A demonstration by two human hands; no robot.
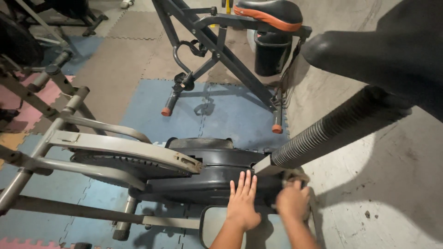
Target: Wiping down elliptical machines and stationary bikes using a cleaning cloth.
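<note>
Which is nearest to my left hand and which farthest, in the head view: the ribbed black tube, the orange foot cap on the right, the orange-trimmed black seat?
From the left hand:
1. Ribbed black tube, up to the right.
2. Orange foot cap, on the blue mat beyond.
3. Orange-trimmed black seat, at the top.

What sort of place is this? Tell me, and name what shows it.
Most likely a home or small gym. An elliptical trainer stands under the left hand, a folding exercise bike stands behind it, and interlocking foam mats cover the concrete floor.
</note>
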